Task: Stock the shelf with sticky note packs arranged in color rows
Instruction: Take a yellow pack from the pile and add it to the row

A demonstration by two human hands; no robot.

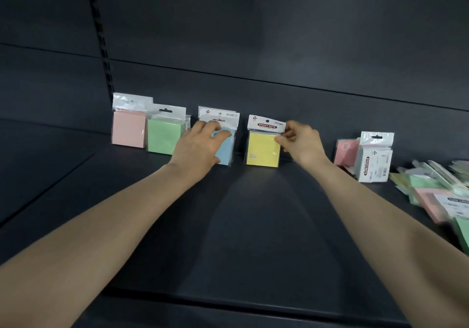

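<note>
Sticky note packs stand upright along the back of a dark shelf (241, 226). From the left: a pink pack (128, 129), a green pack (162, 137), a blue pack (226, 150) and a yellow pack (262, 150). My left hand (200, 147) lies over the front of the blue pack, fingers spread on it. My right hand (300, 142) pinches the right edge of the yellow pack just below its white header card. More packs seem to stand behind the green and blue ones.
To the right, a pink pack (345, 152) leans beside a pack with its white back label (375, 162) facing out. A loose pile of mixed green, pink and yellow packs (436, 193) lies at the far right. A slotted upright (101, 35) runs up the back wall.
</note>
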